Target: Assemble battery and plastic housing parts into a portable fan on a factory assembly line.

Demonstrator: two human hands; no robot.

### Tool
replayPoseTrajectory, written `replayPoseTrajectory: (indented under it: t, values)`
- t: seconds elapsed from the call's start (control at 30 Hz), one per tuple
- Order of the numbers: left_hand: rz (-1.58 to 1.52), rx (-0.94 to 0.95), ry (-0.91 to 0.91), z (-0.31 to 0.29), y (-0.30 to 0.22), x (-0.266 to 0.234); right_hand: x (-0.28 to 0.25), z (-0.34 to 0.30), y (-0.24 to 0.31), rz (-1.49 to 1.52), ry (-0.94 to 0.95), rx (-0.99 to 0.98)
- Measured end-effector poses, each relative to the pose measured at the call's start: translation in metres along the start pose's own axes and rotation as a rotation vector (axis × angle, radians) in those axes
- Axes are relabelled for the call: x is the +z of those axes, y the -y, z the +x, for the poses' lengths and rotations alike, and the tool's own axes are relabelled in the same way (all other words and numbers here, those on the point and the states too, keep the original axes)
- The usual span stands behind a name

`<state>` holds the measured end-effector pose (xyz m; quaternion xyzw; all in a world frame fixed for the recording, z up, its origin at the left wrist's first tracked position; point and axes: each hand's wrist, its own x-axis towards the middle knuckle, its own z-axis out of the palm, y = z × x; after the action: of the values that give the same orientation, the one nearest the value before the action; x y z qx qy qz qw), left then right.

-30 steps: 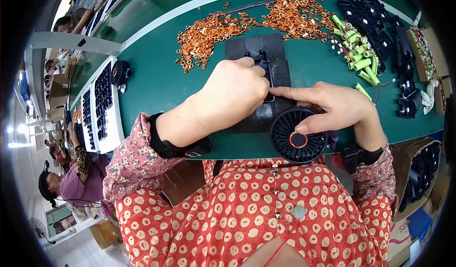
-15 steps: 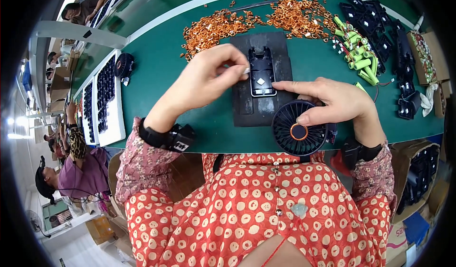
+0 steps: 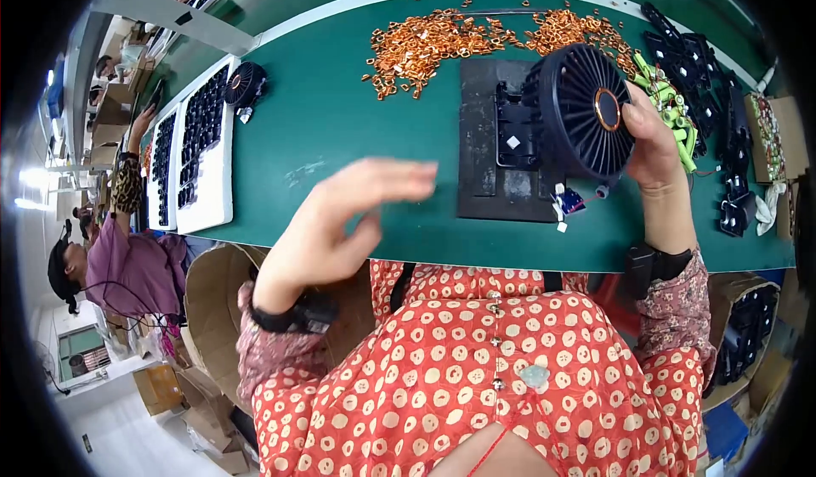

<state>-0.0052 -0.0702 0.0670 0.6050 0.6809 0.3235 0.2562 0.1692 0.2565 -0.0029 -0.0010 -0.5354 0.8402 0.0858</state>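
Observation:
A round black fan head (image 3: 586,112) with an orange ring at its hub is gripped by my right hand (image 3: 653,141), thumb on its face near the rim. A small circuit board (image 3: 569,201) with wires and white connectors dangles below it. Behind the fan, a black plastic housing (image 3: 513,150) with a white square on it lies on a dark mat (image 3: 478,180); the fan covers part of it. My left hand (image 3: 340,218), blurred by motion, is off to the left of the mat, its fingers stretched out and nothing visible in it.
Piles of small orange rings (image 3: 433,48) lie at the back of the green table (image 3: 323,120). Green battery cells (image 3: 671,107) and black plastic parts (image 3: 688,52) are heaped at the right. White trays (image 3: 204,197) of black parts and another fan (image 3: 245,84) are at left; a person (image 3: 136,260) sits beyond.
My right hand has taken hold of the fan and lifted it off the table, up over the housing. My left hand has left the housing, moving down and left, and its fingers have straightened.

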Motion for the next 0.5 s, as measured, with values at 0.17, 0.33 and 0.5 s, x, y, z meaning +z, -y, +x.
replayPoseTrajectory:
  t: [0.17,0.33,0.5]
  values:
    - [0.2,0.175,-0.291,0.103,0.04,0.042,0.008,0.006,0.01,0.189,0.04,-0.069]
    - [0.201,0.102,-0.17,0.108,0.039,0.056,0.017,0.01,0.003,0.105,-0.146,-0.14]
    - [0.151,0.047,-0.192,0.092,0.026,0.067,0.029,0.027,-0.002,0.005,-0.17,-0.09]
